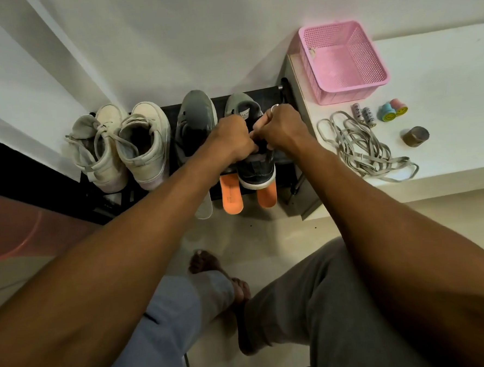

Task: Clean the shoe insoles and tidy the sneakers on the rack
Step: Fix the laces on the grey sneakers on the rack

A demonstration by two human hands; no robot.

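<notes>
Head view, looking down on a black shoe rack (220, 106) set against a white wall. 4 sneakers stand in a row on its top shelf, toes to the wall: 2 cream high-tops (97, 152) (145, 149) at the left, a grey sneaker (194, 121) in the middle, and a grey-and-black sneaker (256, 174) at the right end.

Both hands meet over the grey-and-black sneaker's opening. The left hand (232, 135) has its fingers curled tightly at the left side of the throat. The right hand (278, 127), with a ring on 1 finger, pinches the same area from the right. Whether the fingers hold a lace or the tongue cannot be told.

2 orange insoles (230, 195) (267, 197) project from the rack's front, just under this sneaker's heel. 1 grey insole (204, 209) projects beside them on the left.

To the right of the rack, a white ledge (441, 72) carries a pink perforated basket (351, 91), a tangle of grey laces (357, 145), 2 small cylinders (357, 111) (369, 116), 2 smiley-faced stamps (388, 112) (398, 107) and a roll of brown tape (416, 136).
</notes>
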